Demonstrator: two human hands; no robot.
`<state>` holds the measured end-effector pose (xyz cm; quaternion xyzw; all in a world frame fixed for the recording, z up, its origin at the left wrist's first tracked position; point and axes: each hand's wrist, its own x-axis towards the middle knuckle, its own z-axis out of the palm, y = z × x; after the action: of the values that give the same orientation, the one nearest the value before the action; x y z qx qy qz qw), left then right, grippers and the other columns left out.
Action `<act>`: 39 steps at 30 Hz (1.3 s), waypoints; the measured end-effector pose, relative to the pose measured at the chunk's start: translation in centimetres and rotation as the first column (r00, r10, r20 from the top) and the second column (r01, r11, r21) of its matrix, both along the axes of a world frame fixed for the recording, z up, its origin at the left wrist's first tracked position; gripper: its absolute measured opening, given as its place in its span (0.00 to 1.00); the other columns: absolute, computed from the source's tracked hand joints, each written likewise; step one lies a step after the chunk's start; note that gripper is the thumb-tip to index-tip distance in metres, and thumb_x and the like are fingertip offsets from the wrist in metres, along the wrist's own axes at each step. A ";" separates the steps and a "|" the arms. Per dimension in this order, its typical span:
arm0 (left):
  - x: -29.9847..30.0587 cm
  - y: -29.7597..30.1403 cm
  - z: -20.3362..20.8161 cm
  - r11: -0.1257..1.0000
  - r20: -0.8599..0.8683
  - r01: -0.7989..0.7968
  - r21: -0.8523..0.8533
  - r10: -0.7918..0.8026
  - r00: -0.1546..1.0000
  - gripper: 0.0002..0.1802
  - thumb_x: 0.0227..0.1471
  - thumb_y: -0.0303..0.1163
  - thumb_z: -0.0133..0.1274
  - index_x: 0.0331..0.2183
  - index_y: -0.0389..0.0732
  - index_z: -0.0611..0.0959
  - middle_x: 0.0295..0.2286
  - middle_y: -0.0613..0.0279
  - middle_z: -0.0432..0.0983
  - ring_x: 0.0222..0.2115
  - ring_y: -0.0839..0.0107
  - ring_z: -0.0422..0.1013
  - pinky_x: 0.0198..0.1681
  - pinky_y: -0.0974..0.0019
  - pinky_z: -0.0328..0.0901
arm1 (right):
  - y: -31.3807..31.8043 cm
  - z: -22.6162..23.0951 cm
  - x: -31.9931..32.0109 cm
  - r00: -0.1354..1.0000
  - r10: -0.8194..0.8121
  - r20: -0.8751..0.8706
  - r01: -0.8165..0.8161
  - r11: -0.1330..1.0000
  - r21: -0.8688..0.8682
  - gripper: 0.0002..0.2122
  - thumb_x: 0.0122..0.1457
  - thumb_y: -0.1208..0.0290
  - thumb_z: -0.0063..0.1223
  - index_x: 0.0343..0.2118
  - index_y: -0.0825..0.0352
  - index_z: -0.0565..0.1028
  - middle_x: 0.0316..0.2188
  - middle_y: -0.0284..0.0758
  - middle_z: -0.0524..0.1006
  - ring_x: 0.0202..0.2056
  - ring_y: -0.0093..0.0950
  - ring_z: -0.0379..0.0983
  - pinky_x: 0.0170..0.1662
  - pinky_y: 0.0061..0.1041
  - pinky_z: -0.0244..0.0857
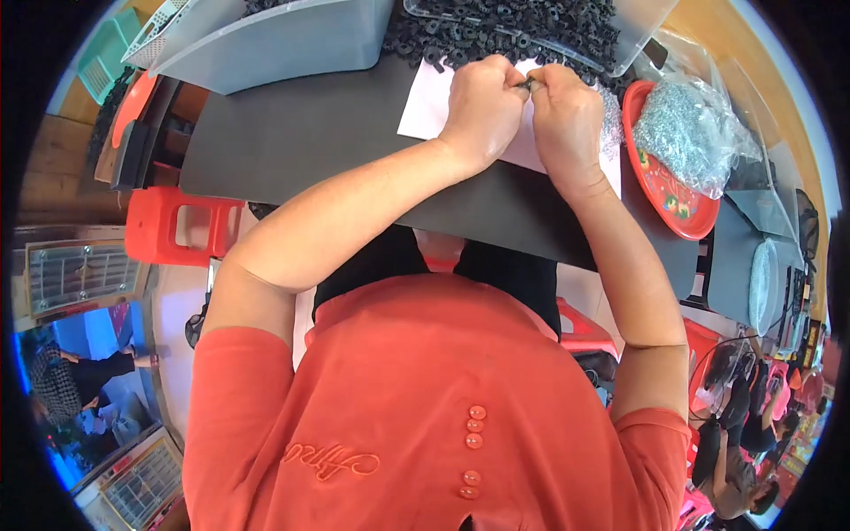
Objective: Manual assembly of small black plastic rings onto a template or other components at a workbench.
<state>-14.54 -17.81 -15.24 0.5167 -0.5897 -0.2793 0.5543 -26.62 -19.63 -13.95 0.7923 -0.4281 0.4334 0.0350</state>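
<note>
My left hand (485,111) and my right hand (568,119) meet at the far side of the dark table (292,146). Their fingertips pinch together on a small dark part (529,85), mostly hidden by the fingers. Under both hands lies a white sheet (423,104). Just beyond the fingers spreads a heap of small black plastic pieces (478,40), some spilling onto the sheet's far edge. Small shiny pieces (611,124) lie beside my right hand.
A grey bin (274,49) stands at the far left. On the right, a red tray (651,181) holds a clear bag of small silvery pieces (686,128). A red stool (181,226) stands left of the table. Other people (735,478) are at the far lower right.
</note>
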 end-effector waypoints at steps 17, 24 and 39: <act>-0.3 -0.1 1.2 0.986 -0.316 0.113 0.124 -0.069 0.946 0.00 0.47 0.17 0.52 0.25 0.30 0.77 0.19 0.61 0.74 0.20 0.77 0.69 0.24 0.73 0.64 | 0.2 0.2 0.3 0.996 -0.047 0.078 0.053 0.996 -0.074 0.07 0.47 0.71 0.53 0.25 0.69 0.75 0.22 0.42 0.76 0.23 0.39 0.74 0.26 0.35 0.66; -0.1 -0.2 0.9 0.993 -0.196 0.106 0.055 -0.094 0.976 0.01 0.48 0.18 0.52 0.25 0.32 0.77 0.19 0.63 0.74 0.20 0.79 0.68 0.24 0.73 0.63 | 0.0 0.8 -0.5 0.936 0.025 0.350 -0.155 0.924 0.349 0.07 0.51 0.73 0.47 0.26 0.70 0.76 0.18 0.44 0.75 0.21 0.40 0.73 0.27 0.35 0.64; 0.1 -0.4 0.8 0.998 -0.068 0.029 -0.051 -0.033 0.997 0.02 0.45 0.20 0.54 0.26 0.32 0.78 0.19 0.59 0.76 0.19 0.75 0.71 0.22 0.71 0.64 | -0.2 -0.1 -0.4 0.995 0.069 0.074 -0.070 0.998 0.004 0.05 0.49 0.77 0.49 0.29 0.70 0.75 0.25 0.43 0.77 0.26 0.41 0.74 0.31 0.36 0.69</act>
<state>-14.46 -18.16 -14.41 0.4838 -0.5850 -0.2907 0.5824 -27.03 -19.87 -14.08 0.7904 -0.4025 0.4618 0.0016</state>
